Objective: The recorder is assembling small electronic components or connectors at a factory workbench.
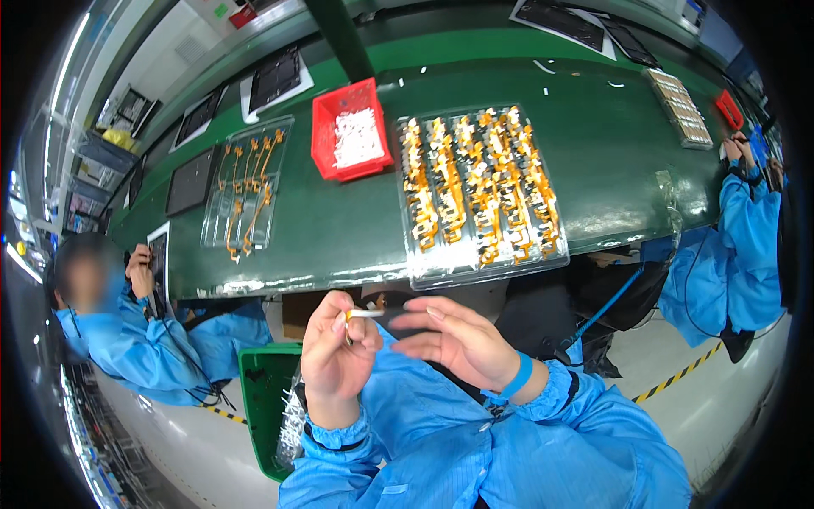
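Note:
My left hand point(339, 343) is closed in a pinch on a small part with a white strip point(366, 313) and a bit of orange at its base. The strip points toward my right hand point(462, 339), whose fingers are apart, somewhat blurred and holding nothing. Both hands are in front of the table's near edge. Just beyond them lies a clear plastic tray point(475, 278) with several rows of orange and white flex-cable parts point(483, 187). To its left, a red bin point(326, 157) holds many small white pieces point(356, 137).
Another clear tray point(209, 222) with a few orange flex cables stands left on the green table point(339, 229). A green bin point(254, 399) is by my left arm. People in blue sit left point(153, 352) and right point(738, 229). A stacked tray point(681, 110) lies far right.

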`<action>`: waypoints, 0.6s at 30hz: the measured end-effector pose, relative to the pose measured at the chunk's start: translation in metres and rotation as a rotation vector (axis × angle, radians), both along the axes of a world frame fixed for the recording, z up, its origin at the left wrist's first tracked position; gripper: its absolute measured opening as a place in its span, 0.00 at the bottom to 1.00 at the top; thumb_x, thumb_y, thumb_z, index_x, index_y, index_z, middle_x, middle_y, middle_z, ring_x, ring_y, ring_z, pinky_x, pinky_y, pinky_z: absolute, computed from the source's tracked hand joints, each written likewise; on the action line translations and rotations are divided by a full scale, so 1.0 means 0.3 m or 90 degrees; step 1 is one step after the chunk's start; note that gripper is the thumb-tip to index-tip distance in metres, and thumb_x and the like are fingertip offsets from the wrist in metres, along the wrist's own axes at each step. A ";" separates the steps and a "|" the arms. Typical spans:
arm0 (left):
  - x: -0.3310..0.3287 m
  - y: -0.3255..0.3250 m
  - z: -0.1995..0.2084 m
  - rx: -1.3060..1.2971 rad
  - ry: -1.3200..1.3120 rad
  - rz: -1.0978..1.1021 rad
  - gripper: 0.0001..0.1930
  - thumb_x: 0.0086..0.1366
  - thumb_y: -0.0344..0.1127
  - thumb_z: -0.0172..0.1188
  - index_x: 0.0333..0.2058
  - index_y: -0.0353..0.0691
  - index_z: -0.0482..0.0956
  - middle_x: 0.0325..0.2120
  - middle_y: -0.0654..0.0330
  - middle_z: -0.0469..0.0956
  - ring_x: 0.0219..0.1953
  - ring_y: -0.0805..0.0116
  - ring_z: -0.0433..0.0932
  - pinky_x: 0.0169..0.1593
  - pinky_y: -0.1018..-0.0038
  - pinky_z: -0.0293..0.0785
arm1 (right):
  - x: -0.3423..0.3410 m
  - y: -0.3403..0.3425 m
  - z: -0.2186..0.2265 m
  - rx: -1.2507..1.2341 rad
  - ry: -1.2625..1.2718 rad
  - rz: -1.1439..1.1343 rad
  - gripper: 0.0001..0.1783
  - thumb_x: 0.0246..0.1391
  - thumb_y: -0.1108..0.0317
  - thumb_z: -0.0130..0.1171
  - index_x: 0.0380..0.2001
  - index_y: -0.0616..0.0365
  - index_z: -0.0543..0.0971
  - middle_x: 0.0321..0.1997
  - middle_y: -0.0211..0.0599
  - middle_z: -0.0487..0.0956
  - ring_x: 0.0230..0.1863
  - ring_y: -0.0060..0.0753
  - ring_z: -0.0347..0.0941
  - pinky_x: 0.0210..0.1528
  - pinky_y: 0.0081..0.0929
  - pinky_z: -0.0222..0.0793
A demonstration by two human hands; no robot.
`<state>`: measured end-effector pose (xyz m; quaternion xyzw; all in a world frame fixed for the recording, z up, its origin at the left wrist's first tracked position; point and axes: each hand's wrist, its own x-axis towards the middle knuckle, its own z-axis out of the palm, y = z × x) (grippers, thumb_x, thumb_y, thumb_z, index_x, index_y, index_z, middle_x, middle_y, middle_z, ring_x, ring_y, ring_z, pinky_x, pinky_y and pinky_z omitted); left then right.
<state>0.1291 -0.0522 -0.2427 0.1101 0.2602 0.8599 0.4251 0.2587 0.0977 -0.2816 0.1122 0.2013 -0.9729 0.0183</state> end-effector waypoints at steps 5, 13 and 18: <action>0.075 -0.170 -0.045 0.048 -0.104 0.034 0.09 0.69 0.30 0.52 0.46 0.38 0.66 0.27 0.61 0.76 0.28 0.70 0.71 0.33 0.73 0.66 | -0.030 -0.095 -0.033 -0.107 -0.037 0.114 0.26 0.71 0.58 0.39 0.64 0.65 0.61 0.60 0.56 0.70 0.57 0.53 0.73 0.61 0.43 0.68; 0.090 -0.368 -0.132 -0.028 -0.017 0.124 0.08 0.69 0.30 0.52 0.45 0.35 0.70 0.29 0.56 0.79 0.30 0.66 0.76 0.36 0.70 0.70 | -0.026 -0.162 -0.031 -0.013 0.030 0.271 0.21 0.69 0.62 0.46 0.56 0.67 0.69 0.53 0.56 0.76 0.55 0.51 0.75 0.55 0.40 0.74; 0.111 -0.465 -0.158 -0.018 -0.004 0.185 0.09 0.69 0.29 0.50 0.45 0.33 0.71 0.30 0.52 0.80 0.31 0.62 0.79 0.39 0.67 0.74 | -0.045 -0.202 -0.004 0.128 -0.041 0.250 0.15 0.67 0.72 0.47 0.54 0.66 0.69 0.51 0.55 0.77 0.52 0.47 0.78 0.53 0.37 0.77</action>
